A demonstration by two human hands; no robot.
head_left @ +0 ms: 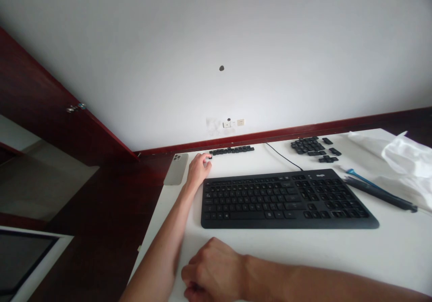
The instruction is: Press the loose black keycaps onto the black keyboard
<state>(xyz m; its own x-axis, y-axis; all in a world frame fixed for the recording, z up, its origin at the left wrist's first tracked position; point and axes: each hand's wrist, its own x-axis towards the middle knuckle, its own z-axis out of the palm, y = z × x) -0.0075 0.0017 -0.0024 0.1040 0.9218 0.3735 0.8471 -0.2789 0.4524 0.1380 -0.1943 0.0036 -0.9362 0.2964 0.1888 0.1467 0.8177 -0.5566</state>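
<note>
Beyond the left end of the black keyboard (249,223), my left hand (199,169) is closed, thumb and index finger at a small black keycap (210,157). That keycap is at the white table's surface, just in front of a row of loose keycaps (232,151). My right hand (216,268) rests curled into a fist near the keyboard's front left corner; its fingertips are hidden, so I cannot make out whether anything is inside. On the right part of the keyboard, the number area shows sockets with keycaps off.
A phone (176,169) lies left of my left hand. Several loose keycaps (308,146) are piled at the back right. A blue-tipped tool (361,176), a black brush-like strip (381,194) and white plastic bag (410,158) lie right. The cable (283,156) runs backward.
</note>
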